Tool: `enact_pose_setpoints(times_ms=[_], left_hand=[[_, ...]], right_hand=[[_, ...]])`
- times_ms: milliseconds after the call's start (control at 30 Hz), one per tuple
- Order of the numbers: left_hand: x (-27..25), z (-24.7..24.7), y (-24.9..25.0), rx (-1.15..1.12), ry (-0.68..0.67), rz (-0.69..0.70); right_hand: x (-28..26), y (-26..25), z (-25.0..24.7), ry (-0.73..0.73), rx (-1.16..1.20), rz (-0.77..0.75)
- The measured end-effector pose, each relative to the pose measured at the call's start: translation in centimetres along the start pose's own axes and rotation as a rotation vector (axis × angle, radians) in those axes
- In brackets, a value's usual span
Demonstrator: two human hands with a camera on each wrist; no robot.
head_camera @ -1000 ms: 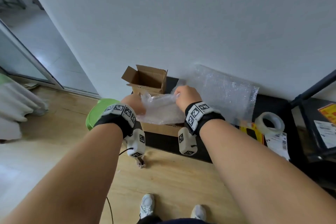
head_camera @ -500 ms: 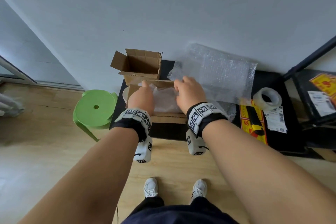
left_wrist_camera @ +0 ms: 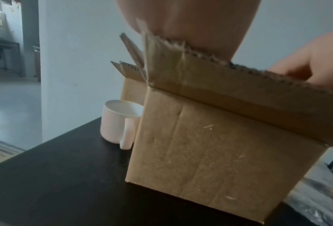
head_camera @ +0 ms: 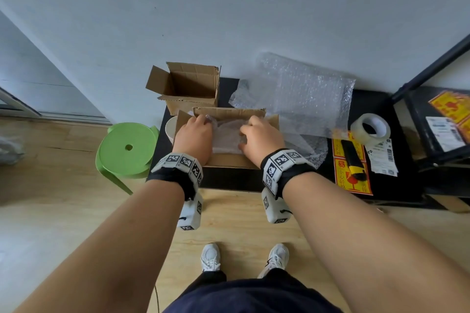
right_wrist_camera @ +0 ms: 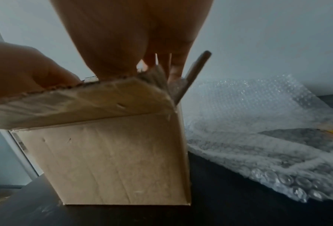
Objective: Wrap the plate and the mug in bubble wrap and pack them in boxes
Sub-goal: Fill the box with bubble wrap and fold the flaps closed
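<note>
Two hands reach down into the near cardboard box (head_camera: 230,161), which stands open at the front edge of a black table (head_camera: 229,181). The left hand (head_camera: 194,136) and the right hand (head_camera: 262,137) sit at opposite sides of the opening, well apart from each other, both on a bubble-wrapped bundle (head_camera: 227,136) that lies inside the box; the plate itself cannot be made out through the wrap. The right hand's fingers curl down onto the bundle, but whether either hand actually grips it or only presses it cannot be told, since the wrist views show just the box wall and flaps. A second, smaller box (head_camera: 189,89) stands open behind the first, against the wall. The white mug (left_wrist_camera: 119,121) stands upright and unwrapped on the table, just beside the near box's left wall. A loose sheet of bubble wrap (head_camera: 302,95) spreads to the right of the boxes, partly leaning on the wall. Further right lie a roll of clear tape (head_camera: 370,129) and yellow fragile stickers (head_camera: 352,164). A green stool (head_camera: 126,150) stands on the wooden floor left of the table.
</note>
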State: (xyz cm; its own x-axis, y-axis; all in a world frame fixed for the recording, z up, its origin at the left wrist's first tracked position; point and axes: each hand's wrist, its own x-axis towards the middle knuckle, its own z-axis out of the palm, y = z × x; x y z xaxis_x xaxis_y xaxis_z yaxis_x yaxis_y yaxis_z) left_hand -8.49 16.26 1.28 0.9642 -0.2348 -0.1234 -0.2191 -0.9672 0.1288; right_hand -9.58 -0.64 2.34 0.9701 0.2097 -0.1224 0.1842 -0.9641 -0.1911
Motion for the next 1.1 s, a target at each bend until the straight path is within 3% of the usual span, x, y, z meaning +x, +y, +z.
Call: enact_pose_setpoints(times_ms=[133, 267, 567, 667, 800, 1100], left_hand=[[0.1, -0.4, -0.1, -0.109, -0.105, -0.080], [1.0, -0.5, -0.3, -0.020, -0.240, -0.023], [2.4, 0.3, 0.7, 0.202, -0.242, 0.029], [2.8, 0.4, 0.9, 0.188, -0.288, -0.002], [3.3, 0.3, 1.1, 0.188, -0.335, -0.010], [3.6, 0.7, 1.0, 0.188, -0.314, 0.030]], right_hand=[[1.3, -0.4, 0.1, -0.133, 0.034, 0.085], [2.5, -0.9, 0.1, -0.338, 0.036, 0.173], [3.2, -1.2, 0.6, -0.308, -0.050, 0.127], [3.6, -1.2, 0.1, -0.379, 0.038, 0.134], [4.2, -1.3, 0.0, -0.480, -0.072, 0.092], [4.9, -1.7, 1.0, -0.502, -0.070, 0.129]])
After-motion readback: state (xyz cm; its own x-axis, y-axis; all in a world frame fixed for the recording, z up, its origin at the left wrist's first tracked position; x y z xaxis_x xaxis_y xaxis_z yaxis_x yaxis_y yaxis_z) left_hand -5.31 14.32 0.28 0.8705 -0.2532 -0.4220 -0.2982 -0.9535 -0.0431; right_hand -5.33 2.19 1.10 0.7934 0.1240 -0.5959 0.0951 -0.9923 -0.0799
